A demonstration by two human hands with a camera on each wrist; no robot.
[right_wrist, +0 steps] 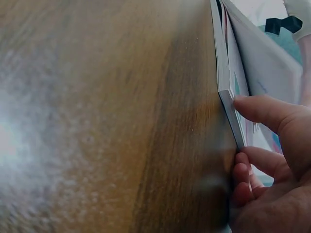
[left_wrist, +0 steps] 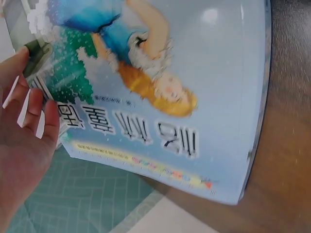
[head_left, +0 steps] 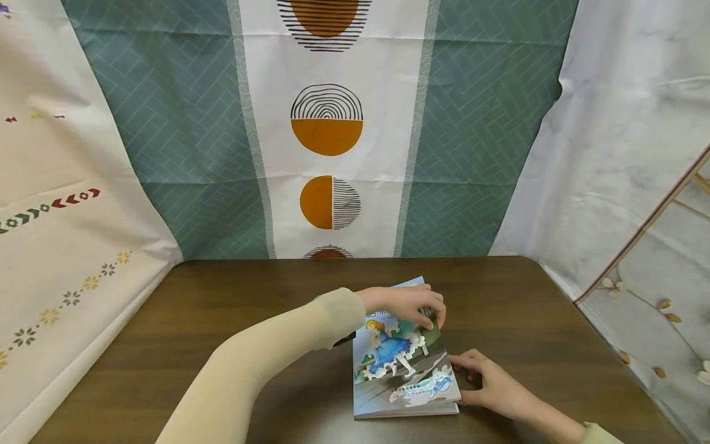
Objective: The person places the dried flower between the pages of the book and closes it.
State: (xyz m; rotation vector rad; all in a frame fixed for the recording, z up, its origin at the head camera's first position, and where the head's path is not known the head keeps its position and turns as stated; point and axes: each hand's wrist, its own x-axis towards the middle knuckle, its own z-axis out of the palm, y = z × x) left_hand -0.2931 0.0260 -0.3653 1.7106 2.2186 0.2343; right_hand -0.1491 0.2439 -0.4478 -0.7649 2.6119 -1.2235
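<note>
A picture book (head_left: 383,376) with a girl in a blue dress on its cover lies on the brown table. My left hand (head_left: 409,303) reaches across its top and pinches the cover's right edge. In the left wrist view the cover (left_wrist: 214,82) bends where the thumb and fingers hold it. At the lower right corner, my right hand (head_left: 496,387) grips the book's edge. The right wrist view shows that thumb (right_wrist: 265,109) against the pages and the fingers lower at the corner, with the cover lifted away from the pages.
The wooden table (head_left: 299,394) surrounds the book. A green and white curtain (head_left: 471,135) with orange circles hangs behind it. Patterned cloth (head_left: 72,234) hangs on the left, and pale floral cloth (head_left: 627,203) on the right.
</note>
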